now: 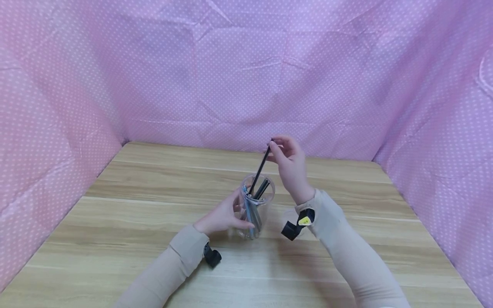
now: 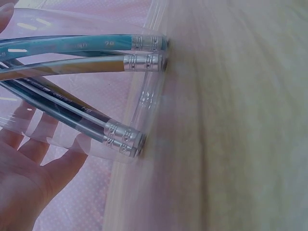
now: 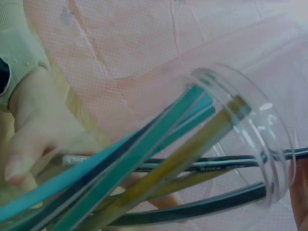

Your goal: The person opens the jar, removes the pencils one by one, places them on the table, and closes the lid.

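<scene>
A clear plastic jar (image 1: 265, 209) stands on the table, holding several pencils (image 3: 154, 187) in teal, yellow and dark colours. My left hand (image 1: 227, 216) grips the jar from the left side, thumb in front and fingers behind it. Above the rim, my right hand (image 1: 290, 164) pinches the top end of a black pencil (image 1: 261, 167). That pencil slants down to the left, and its lower part is inside the jar. Through the jar wall in the left wrist view, metal-banded eraser ends (image 2: 144, 62) point toward the jar's base.
The table (image 1: 154, 184) has a light wood grain. Pink dotted cloth (image 1: 239, 77) hangs at the back and both sides. A clear round lid (image 1: 288, 214) lies to the right of the jar, partly behind my right wrist's black camera mount (image 1: 292, 230).
</scene>
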